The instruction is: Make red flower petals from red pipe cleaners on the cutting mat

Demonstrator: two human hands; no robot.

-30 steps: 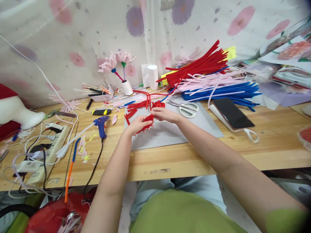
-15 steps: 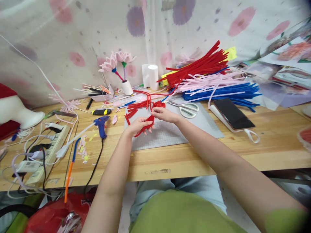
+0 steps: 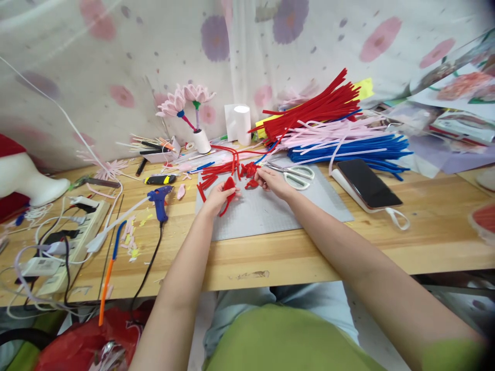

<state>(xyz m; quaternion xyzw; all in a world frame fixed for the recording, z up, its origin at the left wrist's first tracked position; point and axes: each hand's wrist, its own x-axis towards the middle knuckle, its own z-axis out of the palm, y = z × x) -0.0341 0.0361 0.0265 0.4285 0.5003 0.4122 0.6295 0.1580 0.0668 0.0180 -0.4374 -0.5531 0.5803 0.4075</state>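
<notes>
My left hand [image 3: 219, 198] is closed on a red pipe-cleaner piece [image 3: 230, 184], shaped like a petal with a loose end hanging below. To its right, my right hand [image 3: 270, 181] has its fingers drawn together beside a small pile of red pipe-cleaner pieces [image 3: 249, 169]. Another red piece [image 3: 252, 184] lies at its fingertips, and whether they grip anything is too small to tell. Both hands are over a grey cutting mat [image 3: 266, 216]. Short cut red pipe cleaners [image 3: 211, 178] lie at the mat's left edge.
Scissors [image 3: 297, 175] lie behind my right hand. Bundles of red [image 3: 309, 111], pink [image 3: 328, 135] and blue pipe cleaners [image 3: 351, 153] are at the back right, near a phone [image 3: 369, 183]. Leftward are a glue gun [image 3: 159, 198], a utility knife [image 3: 160, 179] and a power strip [image 3: 83, 234]. Pink flowers [image 3: 185, 100] stand behind.
My hands have moved apart: the left slightly left with the red piece, the right slightly right toward the red pile. A red piece now shows on the mat between them.
</notes>
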